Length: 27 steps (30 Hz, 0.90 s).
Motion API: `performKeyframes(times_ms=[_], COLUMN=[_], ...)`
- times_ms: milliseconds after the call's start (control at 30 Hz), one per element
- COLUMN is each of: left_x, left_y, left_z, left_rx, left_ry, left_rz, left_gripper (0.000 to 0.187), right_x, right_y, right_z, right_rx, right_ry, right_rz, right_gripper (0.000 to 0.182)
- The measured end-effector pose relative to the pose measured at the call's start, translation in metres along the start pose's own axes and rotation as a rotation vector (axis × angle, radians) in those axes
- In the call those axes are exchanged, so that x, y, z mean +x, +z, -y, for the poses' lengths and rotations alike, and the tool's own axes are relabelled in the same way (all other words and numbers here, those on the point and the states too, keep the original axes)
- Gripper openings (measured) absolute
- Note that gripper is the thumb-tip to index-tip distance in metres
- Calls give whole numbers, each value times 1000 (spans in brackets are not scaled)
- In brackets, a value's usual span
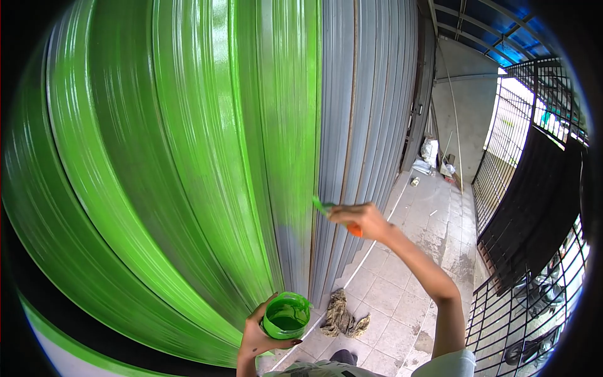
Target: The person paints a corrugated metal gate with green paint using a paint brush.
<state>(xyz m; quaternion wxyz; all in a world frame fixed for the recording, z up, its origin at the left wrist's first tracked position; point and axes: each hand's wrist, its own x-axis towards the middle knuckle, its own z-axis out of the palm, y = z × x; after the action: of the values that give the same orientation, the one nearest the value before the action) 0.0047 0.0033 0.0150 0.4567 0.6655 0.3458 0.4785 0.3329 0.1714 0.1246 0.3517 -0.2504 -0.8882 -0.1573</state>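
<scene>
My right hand (361, 218) is closed around a paintbrush (321, 205) with green bristles and an orange handle end. The bristles meet the folding metal door (370, 94) at the border between fresh green paint and bare grey panels. Glossy, streaky green paint (195, 125) covers the panels on the left, with a grey patch low down near the border. Down at the bottom, my left hand (256, 336) grips a round tub of green paint (287, 316) from its left side. Paint coats the tub's inside and rim.
A crumpled patterned rag (339, 317) lies on the tiled floor (389, 283) at the foot of the door. White bags (429, 151) and a small can (415, 181) sit farther back. A black metal grille (502, 251) with dark cloth runs along the right.
</scene>
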Motion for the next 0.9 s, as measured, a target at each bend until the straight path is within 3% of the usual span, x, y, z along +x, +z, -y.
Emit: performKeyframes(times_ms=[100,167,333,433,500,567,633,767,900], left_x=[-1,1,4,2,3,8,16,26,36], left_y=[1,1,3,0,-3,-3,1,3,8], left_z=[0,1,-3,-5,-10,-21,-28,-44,-53], left_rx=[20,58,75,168,291,345,393,411,463], left_ry=[-13,-14,15,66,101,144,217,262,390], left_rz=[3,7,6,-9,-23,-27,-20,-13,-16], left_gripper=[105,105,106,108,109,111,112,109,106], right_x=[1,28,78,65,47,35,29,24,9], right_y=[2,-16,-60,-68,-75,-71,-69,-83,-79], right_z=[1,-9,9,60,94,119,138,167,172], right_rx=[79,-120,-12,274,609,921,1014,686,617], right_ry=[33,-41,-7,271,347,199,157,94,88], right_rz=[89,-68,-454,-497,-277,-126,5,180,238], right_gripper=[28,35,24,20,20,20,20,21,34])
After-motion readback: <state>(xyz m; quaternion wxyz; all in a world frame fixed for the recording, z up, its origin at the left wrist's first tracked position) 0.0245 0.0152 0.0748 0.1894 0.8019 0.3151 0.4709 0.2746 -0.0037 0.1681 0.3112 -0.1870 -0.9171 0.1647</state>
